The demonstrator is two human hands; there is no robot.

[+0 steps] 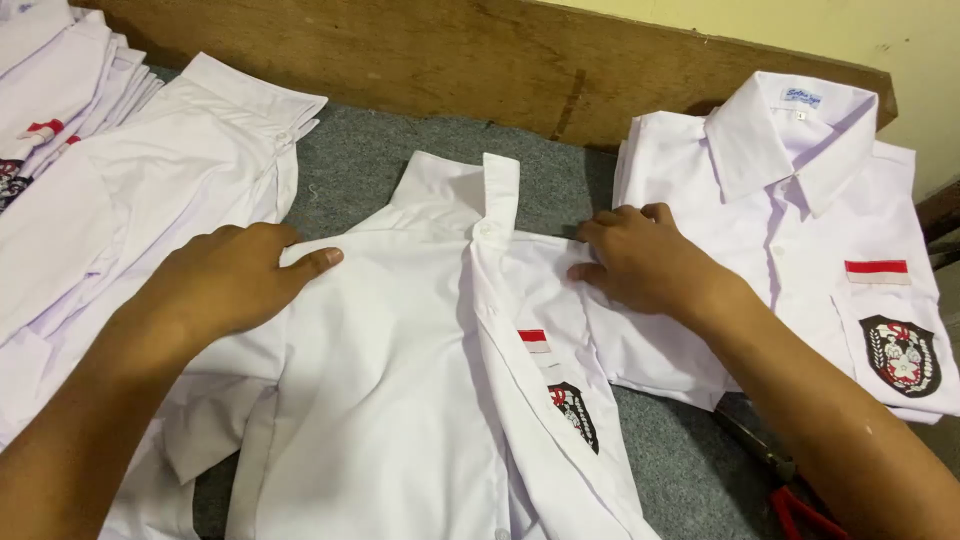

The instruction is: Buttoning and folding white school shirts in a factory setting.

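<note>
A white shirt (400, 370) lies spread in the middle of the grey-covered table (560, 180), collar toward the far wooden board (420, 50). On its chest sit a small red-and-white rectangular patch (533, 340) and, below it, a dark shield-shaped badge (575, 415). The left hand (235, 280) presses flat and open on the shirt's shoulder, gripping nothing. The right hand (635, 260) rests on the opposite shoulder, fingers curled on the fabric edge. Just right of it lies a folded white shirt (790, 220) with a similar patch and badge and a small white collar label. A stack of white shirts (110, 170) lies at the left. Red-handled scissors (790, 490) lie near the right forearm.
</note>
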